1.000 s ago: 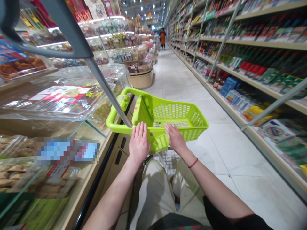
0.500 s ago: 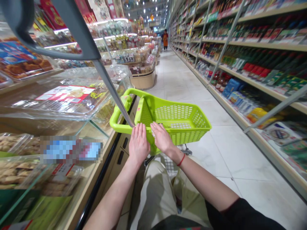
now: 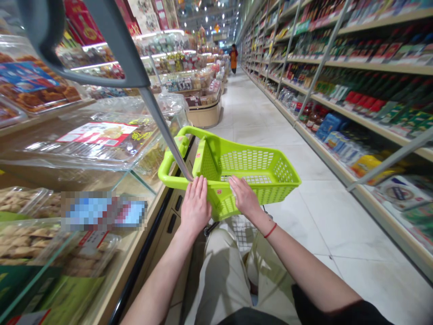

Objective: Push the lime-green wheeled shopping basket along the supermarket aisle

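A lime green shopping basket (image 3: 264,169) on wheels stands in the aisle in front of me, and its inside looks empty. My left hand (image 3: 195,208) rests flat on the near rim, fingers stretched together. My right hand (image 3: 244,197) lies flat on the same rim a little to the right, with a red band at the wrist. The basket's looped green handle (image 3: 169,164) sticks out to the left, against the display counter. Neither hand holds anything.
A glass display counter (image 3: 128,180) with trays of packed biscuits and pastries runs along my left. Stocked shelves (image 3: 355,104) line the right side. The white tiled aisle (image 3: 304,212) stretches ahead, where a person in orange (image 3: 233,58) stands far off. A grey camera mount bar (image 3: 142,85) crosses the upper left.
The right hand slid left along the rim towards the left hand, then back to the right. The view and basket shifted slightly forward along the aisle.
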Motion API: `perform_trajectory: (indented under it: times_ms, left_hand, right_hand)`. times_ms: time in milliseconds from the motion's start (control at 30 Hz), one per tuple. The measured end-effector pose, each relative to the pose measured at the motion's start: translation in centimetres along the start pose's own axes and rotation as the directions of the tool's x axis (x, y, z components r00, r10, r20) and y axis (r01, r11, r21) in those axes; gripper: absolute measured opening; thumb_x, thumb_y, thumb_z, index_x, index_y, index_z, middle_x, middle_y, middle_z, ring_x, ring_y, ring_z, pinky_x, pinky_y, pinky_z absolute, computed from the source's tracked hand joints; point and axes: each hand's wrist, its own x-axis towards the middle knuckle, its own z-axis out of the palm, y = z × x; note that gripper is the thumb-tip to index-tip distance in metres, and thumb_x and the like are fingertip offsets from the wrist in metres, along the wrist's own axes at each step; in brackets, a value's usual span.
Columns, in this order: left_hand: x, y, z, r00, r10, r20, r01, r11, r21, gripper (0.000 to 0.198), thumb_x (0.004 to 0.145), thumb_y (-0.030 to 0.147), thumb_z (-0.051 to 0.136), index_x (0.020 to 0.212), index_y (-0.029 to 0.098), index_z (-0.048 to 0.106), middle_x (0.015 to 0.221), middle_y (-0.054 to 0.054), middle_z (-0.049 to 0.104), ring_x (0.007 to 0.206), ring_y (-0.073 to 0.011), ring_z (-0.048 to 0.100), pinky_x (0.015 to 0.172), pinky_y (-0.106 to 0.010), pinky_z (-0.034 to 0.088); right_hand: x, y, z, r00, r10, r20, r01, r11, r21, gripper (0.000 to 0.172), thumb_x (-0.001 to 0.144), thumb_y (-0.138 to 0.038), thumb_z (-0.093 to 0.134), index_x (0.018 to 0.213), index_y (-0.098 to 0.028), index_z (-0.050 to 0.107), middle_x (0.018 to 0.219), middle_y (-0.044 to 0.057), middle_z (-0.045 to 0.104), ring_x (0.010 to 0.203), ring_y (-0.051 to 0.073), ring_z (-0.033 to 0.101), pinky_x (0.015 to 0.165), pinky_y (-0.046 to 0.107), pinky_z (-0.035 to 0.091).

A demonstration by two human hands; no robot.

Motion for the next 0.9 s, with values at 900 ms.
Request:
perform_trajectory:
  times_ms: [900]
  left_hand:
    - [0.0, -4.0, 0.0, 0.886, -0.387, -0.255, 0.349, 0.919, -0.184, 0.074, 0.076, 0.013, 0.059, 0.147, 0.008, 0.035, 0.162, -0.026, 0.010, 0.151, -0.0417, 0.011, 0.118, -0.059, 0.026]
  right_hand:
    - [8.1, -10.9, -0.4, 0.989, -0.015, 0.149, -0.024, 0.966, 0.257, 0.061, 0.081, 0.002, 0.039, 0.141, -0.001, 0.047, 0.146, 0.022, 0.049, 0.143, 0.022, 0.039, 0.121, 0.039, 0.029]
